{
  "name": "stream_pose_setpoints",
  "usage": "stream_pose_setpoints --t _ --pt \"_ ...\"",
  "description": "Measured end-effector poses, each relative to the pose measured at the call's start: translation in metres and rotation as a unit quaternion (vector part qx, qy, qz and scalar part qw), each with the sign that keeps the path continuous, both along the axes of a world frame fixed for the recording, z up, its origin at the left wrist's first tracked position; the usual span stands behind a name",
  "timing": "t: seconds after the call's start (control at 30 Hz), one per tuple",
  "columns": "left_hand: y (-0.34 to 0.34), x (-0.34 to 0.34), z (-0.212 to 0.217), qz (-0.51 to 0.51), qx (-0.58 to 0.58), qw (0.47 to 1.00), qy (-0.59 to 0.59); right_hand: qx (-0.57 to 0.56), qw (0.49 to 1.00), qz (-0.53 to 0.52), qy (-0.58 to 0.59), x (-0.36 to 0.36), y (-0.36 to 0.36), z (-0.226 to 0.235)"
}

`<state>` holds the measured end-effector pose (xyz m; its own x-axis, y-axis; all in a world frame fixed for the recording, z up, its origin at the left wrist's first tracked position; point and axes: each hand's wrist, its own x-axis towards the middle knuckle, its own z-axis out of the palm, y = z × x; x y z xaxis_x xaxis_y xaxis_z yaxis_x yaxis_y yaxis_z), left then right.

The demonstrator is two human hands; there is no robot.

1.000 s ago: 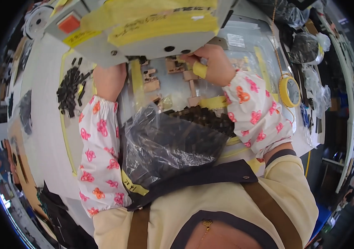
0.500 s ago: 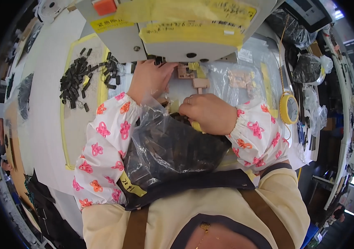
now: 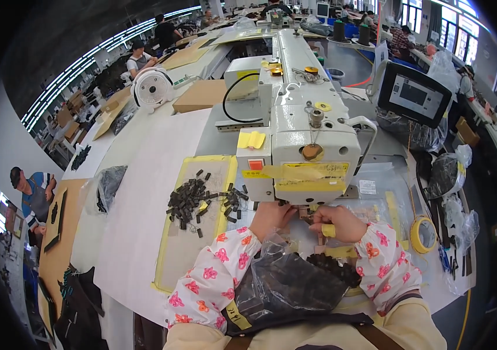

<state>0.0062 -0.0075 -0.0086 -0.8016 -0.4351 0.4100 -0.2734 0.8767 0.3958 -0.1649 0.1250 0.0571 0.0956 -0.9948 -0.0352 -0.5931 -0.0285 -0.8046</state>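
Note:
Under the head of a white industrial sewing machine (image 3: 312, 137), my left hand (image 3: 271, 218) reaches in, its fingertips hidden by the machine. My right hand (image 3: 344, 224) is beside it, fingers curled together toward the needle area; whatever they pinch is too small to make out. A strip of yellow tape (image 3: 328, 231) is wrapped on one of its fingers. Between my forearms lies a clear plastic bag (image 3: 277, 286), its mouth showing a heap of small black pieces (image 3: 333, 268). More small black tabs (image 3: 187, 201) are piled left of the machine, on a yellow-edged board (image 3: 172, 256).
A yellow tape roll (image 3: 423, 234) lies at the right, near bagged dark goods (image 3: 443, 175). Behind it stands a display screen (image 3: 414, 93). A white fan (image 3: 153, 88) and a cardboard box (image 3: 202, 95) are farther back on the left. Other people work around the room.
The view has tilted up, showing more of the room. My right hand has left the bag's mouth and moved forward to the machine head. My left hand remains under it.

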Motion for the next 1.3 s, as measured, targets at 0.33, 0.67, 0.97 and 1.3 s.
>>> stream_pose_setpoints --t 0.33,0.67,0.97,1.3 --pt "-0.011 0.000 0.001 0.009 -0.061 0.998 -0.026 -0.065 0.990 -0.112 -0.063 -0.032 -0.021 -0.041" --pt "-0.004 -0.005 0.002 -0.017 -0.103 0.994 0.012 -0.163 0.980 -0.058 0.094 -0.035 -0.017 -0.041" --pt "-0.004 0.000 0.007 -0.044 -0.049 0.997 0.050 -0.167 0.978 -0.045 0.120 -0.035 -0.015 -0.037" --pt "0.008 -0.015 0.017 -0.057 -0.088 0.994 0.003 -0.242 0.959 -0.073 0.127 -0.021 -0.024 -0.056"
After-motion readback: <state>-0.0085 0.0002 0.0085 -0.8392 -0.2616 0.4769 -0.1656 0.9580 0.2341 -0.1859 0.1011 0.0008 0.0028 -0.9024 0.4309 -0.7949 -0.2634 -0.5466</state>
